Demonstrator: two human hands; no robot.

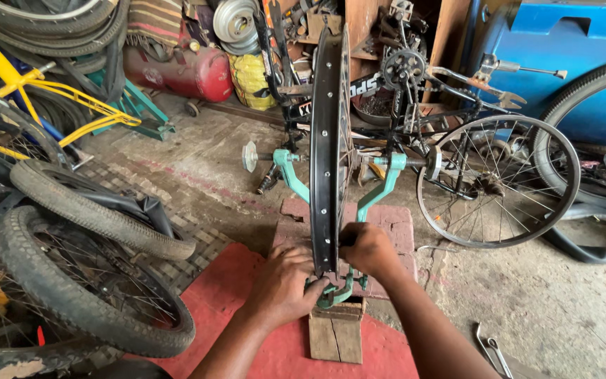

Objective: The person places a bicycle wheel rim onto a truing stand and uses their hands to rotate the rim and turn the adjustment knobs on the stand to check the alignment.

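I watch both hands work at the foot of a black bicycle rim (325, 140) clamped upright in a green truing stand (387, 184), axle level so it can spin. The left hand (283, 284) pinches the stand's base adjuster; the right hand (367, 249) pinches the rim's bare, tyreless lower edge.
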